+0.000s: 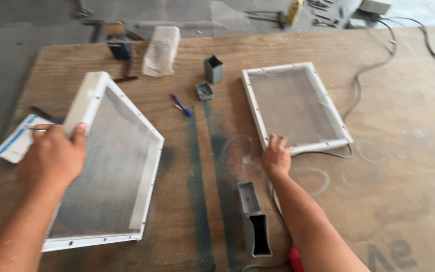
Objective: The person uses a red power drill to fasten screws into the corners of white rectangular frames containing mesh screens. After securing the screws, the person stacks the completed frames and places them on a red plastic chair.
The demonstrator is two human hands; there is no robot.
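Left hand (51,158) grasps tilted mesh frame (107,163); right hand (276,157), fingers spread flat, presses the flat mesh frame (294,107) right of it. Support both edges firmly.

a flat white paper label or card with blue stripes (18,141) lies at the worktop's (404,166) left edge. a whitish, translucent wrapped packet (161,50), roughly oblong, rests near the far edge. no screens or signs show.
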